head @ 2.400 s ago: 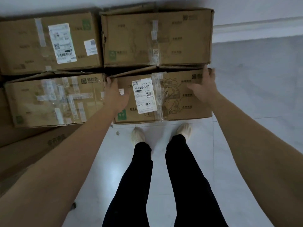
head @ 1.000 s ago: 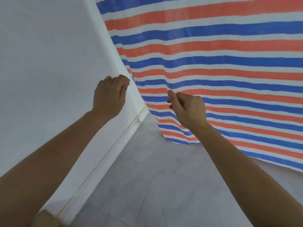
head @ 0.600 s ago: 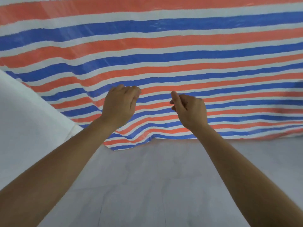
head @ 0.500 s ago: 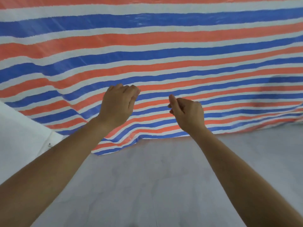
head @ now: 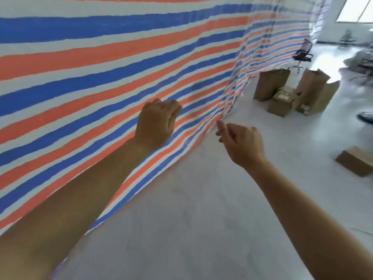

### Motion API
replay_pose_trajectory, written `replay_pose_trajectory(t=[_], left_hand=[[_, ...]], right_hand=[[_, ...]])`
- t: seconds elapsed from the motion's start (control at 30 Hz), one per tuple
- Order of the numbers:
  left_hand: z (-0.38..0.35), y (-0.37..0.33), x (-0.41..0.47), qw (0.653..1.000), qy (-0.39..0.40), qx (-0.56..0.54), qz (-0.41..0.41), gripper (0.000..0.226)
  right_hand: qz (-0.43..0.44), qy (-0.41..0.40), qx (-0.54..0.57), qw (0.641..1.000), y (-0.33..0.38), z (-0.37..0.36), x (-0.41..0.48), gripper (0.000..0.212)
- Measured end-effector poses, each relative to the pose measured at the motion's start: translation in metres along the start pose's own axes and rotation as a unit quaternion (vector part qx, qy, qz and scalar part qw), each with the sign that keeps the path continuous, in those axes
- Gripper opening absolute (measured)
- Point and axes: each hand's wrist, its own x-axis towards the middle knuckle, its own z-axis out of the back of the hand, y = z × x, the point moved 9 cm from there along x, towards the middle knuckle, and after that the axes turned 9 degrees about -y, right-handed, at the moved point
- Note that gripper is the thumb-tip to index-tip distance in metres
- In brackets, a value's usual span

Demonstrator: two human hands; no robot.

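Observation:
My left hand (head: 157,122) is raised in front of me with its fingers curled into a fist, and it holds nothing. My right hand (head: 240,142) is up beside it, a little lower, with fingers curled and the thumb against the forefinger, also empty. Both hands are in the air in front of a red, blue and white striped tarp (head: 101,67) and do not touch it.
The striped tarp hangs like a wall along my left down to the pale floor (head: 201,219). Tall cardboard cartons (head: 270,83) and smaller boxes (head: 280,104) stand at the far right. A flat box (head: 357,162) lies at the right edge. A black office chair (head: 302,54) stands further back.
My view has swung right, away from the stacked boxes my hands were on, along the tarp and into the open room. Both hands let go and stay raised, curled and empty.

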Motion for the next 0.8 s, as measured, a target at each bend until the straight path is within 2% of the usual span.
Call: replay_pose_trajectory(t=[0.17, 0.37, 0.57, 0.8], left_hand=[[-0.151, -0.069, 0.061, 0.994, -0.006, -0.083, -0.076, 0.040], [-0.320, -0.110, 0.129, 0.988, 0.034, -0.104, -0.110, 0.049], [-0.431, -0.094, 0.203, 0.990, 0.036, -0.111, -0.084, 0.059], [-0.580, -0.048, 0.270, 0.992, 0.006, -0.118, -0.054, 0.057]], right_hand=[[-0.097, -0.093, -0.037, 0.990, -0.146, 0.026, 0.043, 0.053], [-0.169, -0.105, -0.042, 0.979, -0.294, 0.019, 0.123, 0.057], [-0.171, -0.101, -0.010, 0.980, -0.368, 0.002, 0.242, 0.053], [-0.141, -0.073, -0.056, 0.986, -0.462, -0.060, 0.362, 0.052]])
